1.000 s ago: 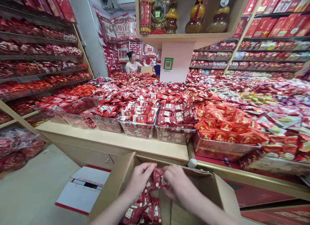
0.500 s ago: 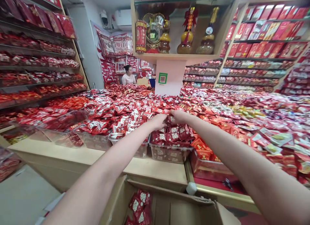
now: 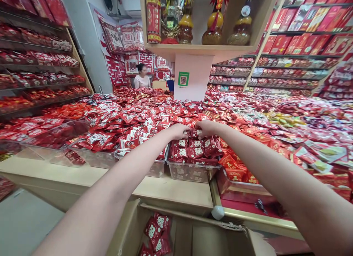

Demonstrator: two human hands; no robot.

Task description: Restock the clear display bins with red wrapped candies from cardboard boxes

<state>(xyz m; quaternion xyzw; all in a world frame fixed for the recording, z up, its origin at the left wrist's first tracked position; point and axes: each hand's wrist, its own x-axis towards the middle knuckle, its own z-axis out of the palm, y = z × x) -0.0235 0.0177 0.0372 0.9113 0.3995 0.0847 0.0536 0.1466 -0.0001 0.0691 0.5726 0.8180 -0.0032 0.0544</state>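
Note:
Both arms reach forward to a clear plastic bin (image 3: 190,172) filled with dark red packets (image 3: 196,150) printed with white characters. At the bin's far end, my left hand (image 3: 179,131) has its fingers curled on a packet from the left side. Facing it, my right hand (image 3: 207,129) bends its fingers round the right end of a dark red packet (image 3: 195,133) lying between the hands. Fingertips of both hands are partly hidden among the packets. Below, an open cardboard box (image 3: 180,212) holds several matching packets (image 3: 158,232).
Neighbouring bins hold red-and-white packets (image 3: 102,140) on the left and orange-red packets (image 3: 233,168) on the right. A display cabinet (image 3: 201,46) with bottles overhangs the packets on a white pillar (image 3: 193,92). A person (image 3: 142,78) is at the back left.
The view has tilted down and moved slightly closer. My hands remain at the bin's far end, and the packet between them now shows more clearly.

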